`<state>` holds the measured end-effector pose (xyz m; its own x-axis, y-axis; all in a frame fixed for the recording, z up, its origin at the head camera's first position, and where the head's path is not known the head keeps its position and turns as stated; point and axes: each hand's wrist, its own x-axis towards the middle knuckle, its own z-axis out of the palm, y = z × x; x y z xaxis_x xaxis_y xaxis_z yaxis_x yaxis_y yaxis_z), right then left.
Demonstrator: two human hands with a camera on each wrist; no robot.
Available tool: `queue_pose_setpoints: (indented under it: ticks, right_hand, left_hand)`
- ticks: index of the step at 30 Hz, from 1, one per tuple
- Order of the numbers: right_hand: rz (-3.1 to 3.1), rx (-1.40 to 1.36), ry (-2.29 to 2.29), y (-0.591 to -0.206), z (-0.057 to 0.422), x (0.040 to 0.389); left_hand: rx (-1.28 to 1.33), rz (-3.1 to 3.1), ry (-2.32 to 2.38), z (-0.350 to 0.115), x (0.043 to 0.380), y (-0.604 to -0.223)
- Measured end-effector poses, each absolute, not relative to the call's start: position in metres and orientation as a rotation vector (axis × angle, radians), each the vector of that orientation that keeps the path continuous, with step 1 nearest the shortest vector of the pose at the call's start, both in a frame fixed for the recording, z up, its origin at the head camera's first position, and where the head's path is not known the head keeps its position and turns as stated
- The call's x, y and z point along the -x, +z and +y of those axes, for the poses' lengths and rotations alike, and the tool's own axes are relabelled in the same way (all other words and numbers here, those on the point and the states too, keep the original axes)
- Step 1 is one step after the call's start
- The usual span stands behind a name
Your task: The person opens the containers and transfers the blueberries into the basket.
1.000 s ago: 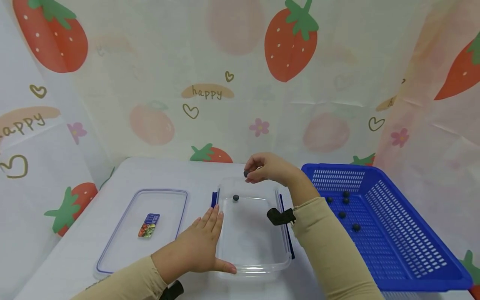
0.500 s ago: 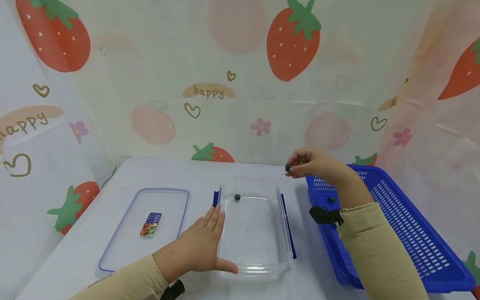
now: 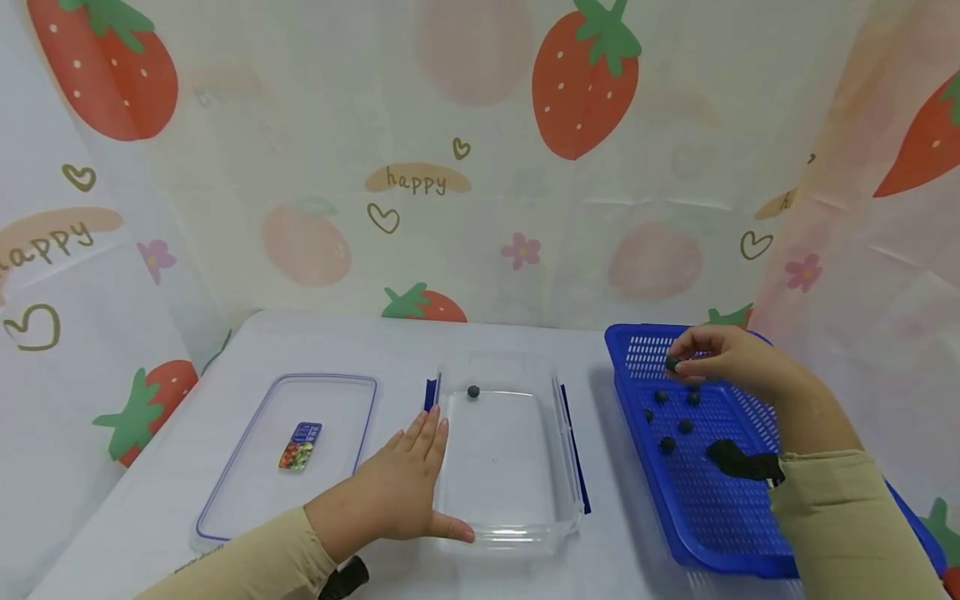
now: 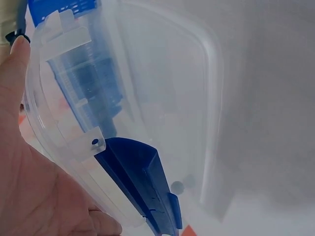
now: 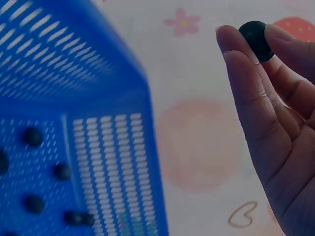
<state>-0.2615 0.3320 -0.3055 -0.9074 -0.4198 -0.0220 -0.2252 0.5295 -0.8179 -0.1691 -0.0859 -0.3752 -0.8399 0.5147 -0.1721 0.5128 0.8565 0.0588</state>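
In the head view my right hand (image 3: 738,362) pinches a dark, round blueberry (image 3: 672,364) between thumb and fingertips, above the far end of the blue basket (image 3: 701,533). The right wrist view gives a closer look at this blueberry (image 5: 256,40). Several more blueberries (image 3: 667,445) lie on the basket floor. My left hand (image 3: 397,492) rests along the left side of a clear plastic container (image 3: 517,533), fingers straight and thumb at the near rim. One blueberry (image 3: 473,392) sits inside it near the far end. Blue clip flaps (image 4: 135,172) hang at the container's sides.
A clear lid with a purple-blue edge (image 3: 277,392) lies to the left, with a printed fruit label (image 3: 300,446) on it. Behind the white table (image 3: 360,333) hangs a strawberry-patterned cloth (image 3: 315,125).
My right hand has moved right, from above the container's far end to above the basket, still pinching the blueberry. The left hand has stayed on the container.
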Motion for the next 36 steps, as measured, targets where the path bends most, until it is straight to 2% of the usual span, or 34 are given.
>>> queue_pose_setpoints:
  ticks: [13,36]
  right_hand:
    - [2.386,0.450,-1.307,-0.343,0.379,0.248]
    - [2.176,0.297,-1.179,-0.378,0.393,0.250]
  left_hand:
    - [-0.790,2.850,0.037,-0.086,0.169,-0.375]
    - [-0.774,2.835,0.062,-0.084,0.168,-0.373]
